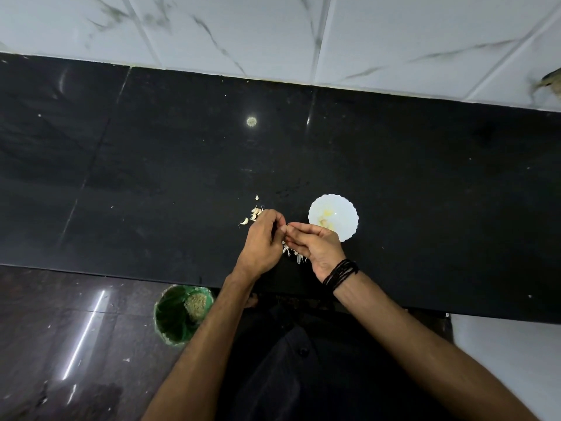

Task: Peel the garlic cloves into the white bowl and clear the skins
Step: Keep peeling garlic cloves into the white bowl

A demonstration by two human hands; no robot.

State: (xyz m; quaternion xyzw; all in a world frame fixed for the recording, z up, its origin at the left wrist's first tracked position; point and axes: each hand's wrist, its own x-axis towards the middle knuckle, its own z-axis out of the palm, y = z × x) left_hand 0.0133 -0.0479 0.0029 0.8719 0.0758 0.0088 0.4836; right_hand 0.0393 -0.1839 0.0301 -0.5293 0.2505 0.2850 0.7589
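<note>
A small white scalloped bowl (337, 212) stands on the black counter with a peeled clove or two inside. Unpeeled garlic cloves (253, 213) lie in a loose heap just left of my hands. My left hand (262, 238) and my right hand (315, 246) meet fingertip to fingertip over the counter, fingers curled, pinching a garlic clove that is mostly hidden between them. Torn white skins (293, 253) lie on the counter under my right hand.
The black stone counter (151, 177) runs to a white marble-tiled wall (273, 34) at the back. On the dark floor below the counter's front edge, a green bin (179, 314) holds some scraps. A black band wraps my right wrist.
</note>
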